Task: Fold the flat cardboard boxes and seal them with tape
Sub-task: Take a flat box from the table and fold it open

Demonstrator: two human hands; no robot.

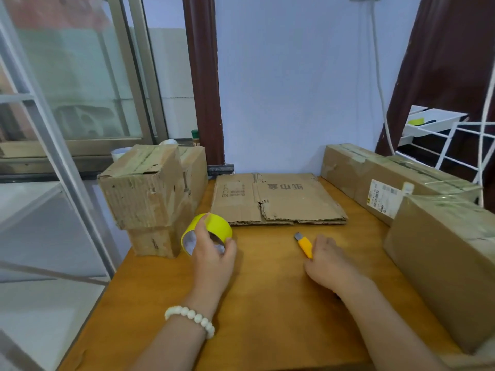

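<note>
From where I stand, the flat brown corrugated cardboard box (281, 199) lies collapsed at the middle of the far edge of the orange-brown wooden worktop (267, 303), its torn flaps facing the person, with neither hand on it.

The left hand (214, 253) grips the wide roll of yellow tape (217, 224) near the left edge. Its fingers (202, 228) are curled over the top of the roll and the thumb is wrapped round the near side. The right hand (326, 261) lies over the rear of the yellow utility knife (305, 245) on the worktop, and the fingers look closed round the handle, with the grey tip pointing toward the cardboard.

I would expect the flat box to be light and fairly stiff across its panels, but weak at the creases and at the ragged tear by the centre flap. Taking it by two opposite side edges and pushing them toward each other should open it into a tube. Pulling on the frayed flaps risks ripping them further. The worn board may not spring square on its own, so it will probably need one hand to steady it.

The tape looks glossy and slick, so it is best held through the core.

A stack of taped brown cardboard boxes (150, 194) stands at the far left corner. Two sealed brown cartons (442, 263) line the right edge.
</note>
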